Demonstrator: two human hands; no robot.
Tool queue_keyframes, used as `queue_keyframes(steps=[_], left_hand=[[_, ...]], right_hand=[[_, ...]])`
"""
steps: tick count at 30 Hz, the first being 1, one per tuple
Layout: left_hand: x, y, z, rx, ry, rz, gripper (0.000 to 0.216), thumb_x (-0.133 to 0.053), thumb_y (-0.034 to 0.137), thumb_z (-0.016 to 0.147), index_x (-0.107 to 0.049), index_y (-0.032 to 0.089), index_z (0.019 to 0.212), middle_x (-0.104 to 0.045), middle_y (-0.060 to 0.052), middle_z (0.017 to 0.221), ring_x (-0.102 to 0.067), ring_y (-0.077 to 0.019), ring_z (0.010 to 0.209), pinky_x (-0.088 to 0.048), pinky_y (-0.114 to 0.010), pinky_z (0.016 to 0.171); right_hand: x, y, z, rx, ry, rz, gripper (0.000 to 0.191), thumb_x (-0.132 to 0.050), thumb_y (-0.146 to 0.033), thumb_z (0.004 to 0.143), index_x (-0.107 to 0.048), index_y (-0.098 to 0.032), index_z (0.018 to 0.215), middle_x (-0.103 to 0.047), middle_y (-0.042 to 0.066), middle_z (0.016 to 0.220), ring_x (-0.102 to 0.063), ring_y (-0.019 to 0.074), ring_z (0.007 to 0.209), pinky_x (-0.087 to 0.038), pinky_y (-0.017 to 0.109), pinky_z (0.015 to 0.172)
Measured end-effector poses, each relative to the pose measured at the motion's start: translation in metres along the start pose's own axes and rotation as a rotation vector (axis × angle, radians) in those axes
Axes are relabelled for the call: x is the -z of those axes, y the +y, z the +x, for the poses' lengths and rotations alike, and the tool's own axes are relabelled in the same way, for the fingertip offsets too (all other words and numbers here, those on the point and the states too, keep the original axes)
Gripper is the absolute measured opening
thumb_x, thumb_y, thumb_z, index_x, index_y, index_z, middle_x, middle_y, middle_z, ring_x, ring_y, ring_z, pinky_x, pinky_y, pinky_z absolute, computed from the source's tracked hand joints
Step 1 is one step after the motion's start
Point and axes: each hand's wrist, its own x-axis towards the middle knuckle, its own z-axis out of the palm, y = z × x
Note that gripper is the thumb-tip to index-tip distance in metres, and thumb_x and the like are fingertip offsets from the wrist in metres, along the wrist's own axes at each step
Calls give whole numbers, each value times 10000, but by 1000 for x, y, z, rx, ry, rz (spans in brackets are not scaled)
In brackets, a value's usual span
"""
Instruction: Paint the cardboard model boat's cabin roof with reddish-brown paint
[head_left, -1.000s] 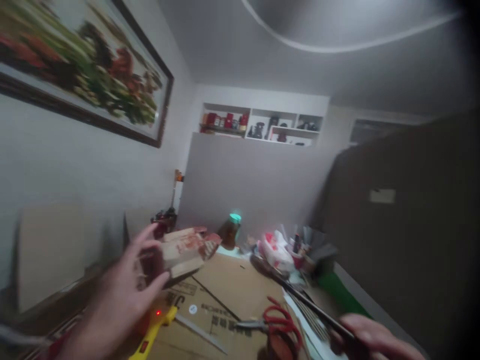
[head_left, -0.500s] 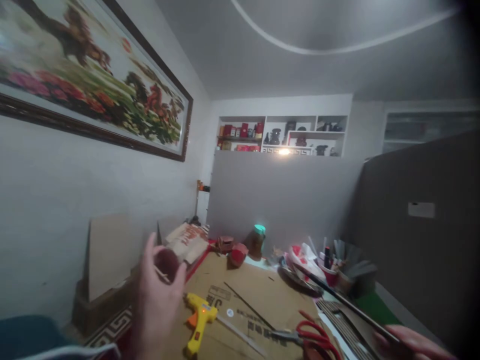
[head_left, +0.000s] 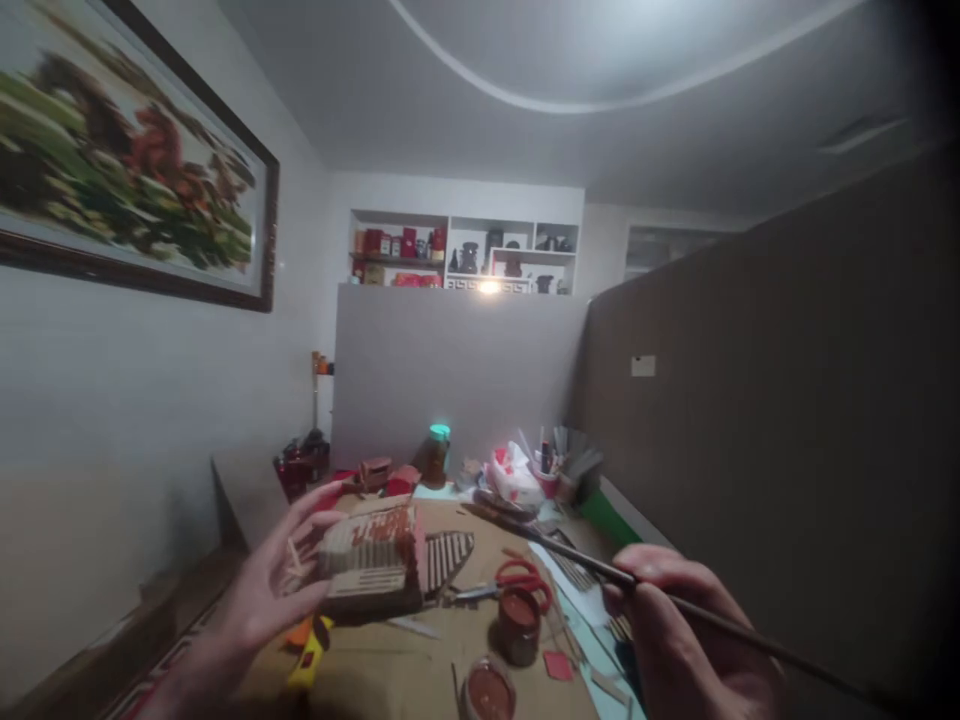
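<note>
The ribbed cardboard block (head_left: 371, 560), daubed with red along its top, sits lifted off the surface (head_left: 390, 685) in the person's left hand (head_left: 274, 590), whose fingers spread around its near side and grip it from the left. To the right of the block, the right hand (head_left: 682, 635) is closed around a thin dark stick (head_left: 570, 560) that slants up and away, its far end reaching past the block's right edge; whether it carries a brush tip I cannot tell. Just right of the block lies a flat ribbed piece (head_left: 448, 558), and beyond that red scissors (head_left: 525, 582). Below and right of the block stand an open jar of red-brown paint (head_left: 518, 625) and a second round pot (head_left: 487, 692). Under the block's left corner a yellow glue gun (head_left: 306, 665) rests on the cardboard-covered surface. Behind the block stands a brown jar with a teal lid (head_left: 437, 455). To my eye, the block wants a firm, level hold with the fingers off the red patches, and the stick a grip nearer its tip for steadier control.
</note>
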Motion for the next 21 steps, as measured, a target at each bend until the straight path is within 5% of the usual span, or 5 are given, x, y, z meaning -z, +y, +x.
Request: queue_keyframes(steps=[6, 15, 21], left_hand=[[-3, -11, 13, 149, -59, -16, 726, -890, 282, 605, -696, 312, 1304, -736, -36, 1148, -704, -235, 1049, -556, -252, 846], [-14, -37, 21, 337, -142, 48, 775, -942, 299, 553, -721, 346, 1294, -743, -40, 1205, -708, -285, 1117, -590, -269, 856], [6, -59, 18, 396, -276, 156, 820, -933, 338, 633, -631, 419, 1390, -695, -29, 1351, -631, -324, 1309, -576, -321, 987]], right_hand=[[3, 12, 1, -23, -111, 31, 82, -725, -255, 939, -730, -232, 859, -626, 29, 864, -608, 130, 694, -564, 216, 603], [0, 41, -3, -196, -192, 85, 78, -658, -204, 996, -675, -227, 924, -644, 4, 912, -653, 89, 676, -566, 187, 606], [7, 42, -4, -241, -283, 104, 74, -660, -156, 1005, -690, -215, 971, -657, 10, 945, -697, 88, 693, -617, 204, 656]])
